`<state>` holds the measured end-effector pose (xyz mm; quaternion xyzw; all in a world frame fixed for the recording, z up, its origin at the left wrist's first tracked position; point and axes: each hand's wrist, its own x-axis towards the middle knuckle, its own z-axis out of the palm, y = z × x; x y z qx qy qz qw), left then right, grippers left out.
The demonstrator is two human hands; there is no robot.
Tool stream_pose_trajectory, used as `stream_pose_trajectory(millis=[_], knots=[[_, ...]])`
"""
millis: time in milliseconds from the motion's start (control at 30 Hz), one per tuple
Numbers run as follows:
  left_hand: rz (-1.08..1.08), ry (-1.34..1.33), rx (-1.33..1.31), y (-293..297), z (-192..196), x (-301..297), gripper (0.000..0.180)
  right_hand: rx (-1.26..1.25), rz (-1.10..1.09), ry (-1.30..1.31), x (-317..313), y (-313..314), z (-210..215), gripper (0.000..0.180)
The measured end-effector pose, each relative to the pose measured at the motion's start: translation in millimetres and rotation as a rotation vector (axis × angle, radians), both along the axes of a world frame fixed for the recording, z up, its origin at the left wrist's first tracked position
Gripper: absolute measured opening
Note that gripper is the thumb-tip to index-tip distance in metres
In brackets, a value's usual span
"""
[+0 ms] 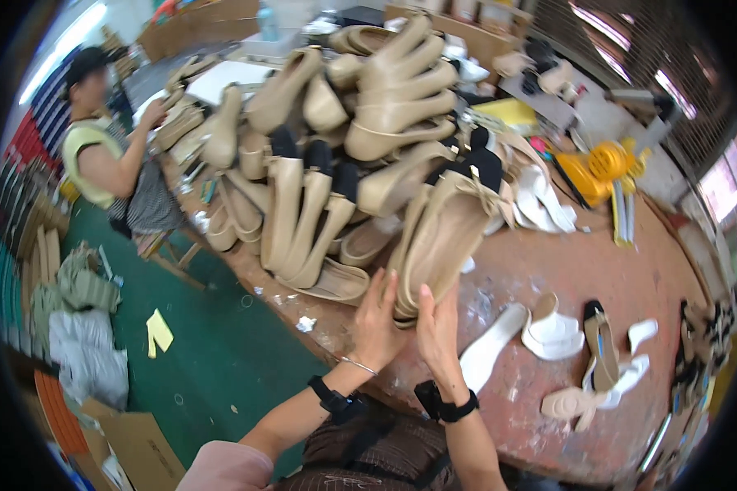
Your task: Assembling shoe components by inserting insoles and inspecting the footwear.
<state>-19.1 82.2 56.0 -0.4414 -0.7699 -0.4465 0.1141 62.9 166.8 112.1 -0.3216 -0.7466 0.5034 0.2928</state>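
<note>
Between my two hands is a nested stack of beige flat shoes with black toes, tilted up against the pile. My left hand is closed on the stack's near left side. Across from it, my right hand grips the right side, thumb up along the shoe's edge. Beyond them rises a large heap of beige flats, several nested in rows. Left of my left hand, another row of beige flats with black toes leans on the table.
The worn reddish table carries white insoles, a loose black-toed shoe and cut pieces at right. A yellow tape dispenser stands farther back. At left, a person handles shoes at the table. Bags and cardboard lie on the green floor.
</note>
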Motion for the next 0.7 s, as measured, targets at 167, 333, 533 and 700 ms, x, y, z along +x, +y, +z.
stream_pose_trajectory(millis=[167, 333, 533, 700], knots=[[-0.045, -0.121, -0.006, -1.8, 14.1, -1.1, 0.101, -0.054, 0.021, 0.11, 3.7, -10.5, -3.9, 0.072], [-0.044, -0.226, 0.006, -15.9, 17.4, -14.6, 0.095, -0.071, 0.059, 0.114, 35.4, -36.1, 15.0, 0.062], [-0.133, -0.393, 0.243, -40.3, 43.7, -6.8, 0.088, 0.316, -0.157, -0.412, 125.9, -40.2, -16.9, 0.047], [-0.2, -0.487, 0.298, -59.2, 123.2, -31.7, 0.089, 0.359, -0.138, -0.562, 179.0, -36.9, -53.0, 0.055]])
